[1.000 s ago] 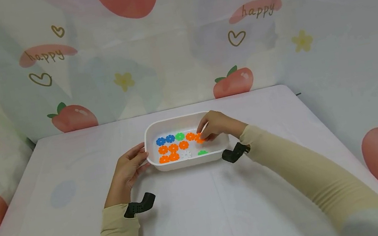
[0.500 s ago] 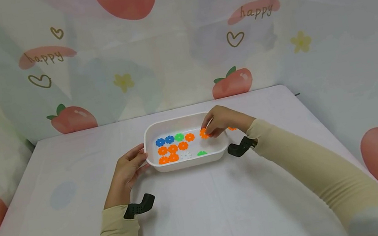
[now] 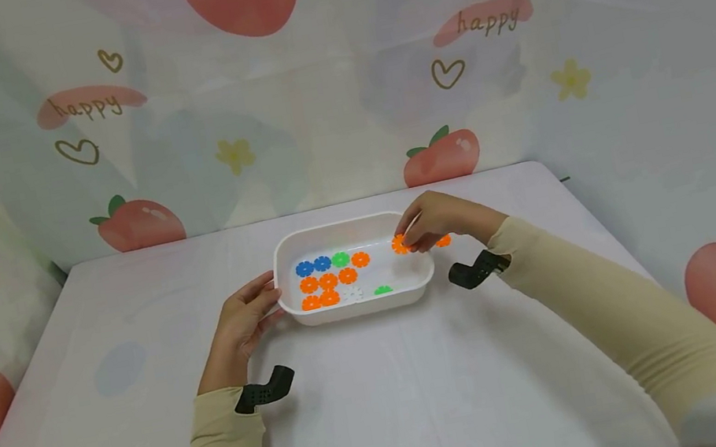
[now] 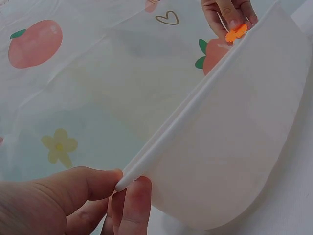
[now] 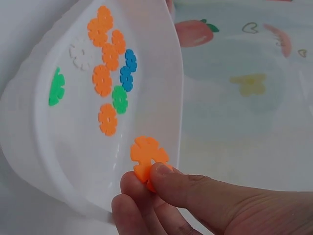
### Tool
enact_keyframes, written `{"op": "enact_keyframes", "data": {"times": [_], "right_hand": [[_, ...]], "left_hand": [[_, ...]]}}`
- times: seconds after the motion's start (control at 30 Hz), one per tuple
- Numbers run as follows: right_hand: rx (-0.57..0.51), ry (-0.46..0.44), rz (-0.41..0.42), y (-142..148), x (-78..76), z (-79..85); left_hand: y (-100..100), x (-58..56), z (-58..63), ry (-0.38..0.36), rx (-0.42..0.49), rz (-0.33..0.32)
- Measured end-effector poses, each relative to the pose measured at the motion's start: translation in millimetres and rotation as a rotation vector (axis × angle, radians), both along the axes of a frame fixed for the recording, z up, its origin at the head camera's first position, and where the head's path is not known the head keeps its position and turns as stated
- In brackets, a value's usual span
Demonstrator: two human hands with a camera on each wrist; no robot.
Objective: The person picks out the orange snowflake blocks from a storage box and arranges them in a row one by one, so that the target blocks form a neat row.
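At the left I'm gripping the rim of the white tray (image 3: 358, 308) with my left hand (image 3: 242, 320), my thumb pressing one side of the lip and my fingers curling against the other. The tray is looking thin-walled, light and fairly stiff, so I'm judging the rolled rim its best hold; its smooth walls are probably offering little bite. Inside, moving right, two blue pieces (image 3: 304, 268) are lying along the far side, six orange pieces (image 3: 328, 281) are spreading through the left and middle, a green piece (image 3: 340, 259) is sitting far, and something white (image 3: 356, 293) is blending into the near floor, its count escaping me. Farther right, a second green piece (image 3: 383, 290) is resting by the near wall, partly hidden. Over the tray's right end I'm pinching an orange notched disc (image 5: 144, 152) between thumb and fingers of my right hand (image 3: 436, 216). It's seeming featherlight, thin and stiff, likely slick plastic; I'm guessing the slots are giving fingertips purchase, and that the edge, opposite petals, is serving best. Just right of the tray, another orange disc (image 3: 443, 241) is showing beside my hand, partly covered.
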State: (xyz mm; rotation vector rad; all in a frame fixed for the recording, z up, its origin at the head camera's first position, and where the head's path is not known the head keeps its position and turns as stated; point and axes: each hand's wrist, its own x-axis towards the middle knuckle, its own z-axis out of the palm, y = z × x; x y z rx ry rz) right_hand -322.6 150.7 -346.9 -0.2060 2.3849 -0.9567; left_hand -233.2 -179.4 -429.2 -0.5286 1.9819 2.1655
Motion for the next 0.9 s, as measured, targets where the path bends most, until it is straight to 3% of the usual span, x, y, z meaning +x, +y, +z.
{"op": "enact_keyframes", "data": {"times": [0.43, 0.9], "right_hand": [[-0.078, -0.021, -0.054, 26, -7.0, -0.5], [-0.077, -0.023, -0.160, 52, -15.2, -0.4]], "left_hand": [[0, -1.0, 1.2, -0.003, -0.007, -0.003], [-1, -0.5, 0.0, -0.004, 0.002, -0.006]]}}
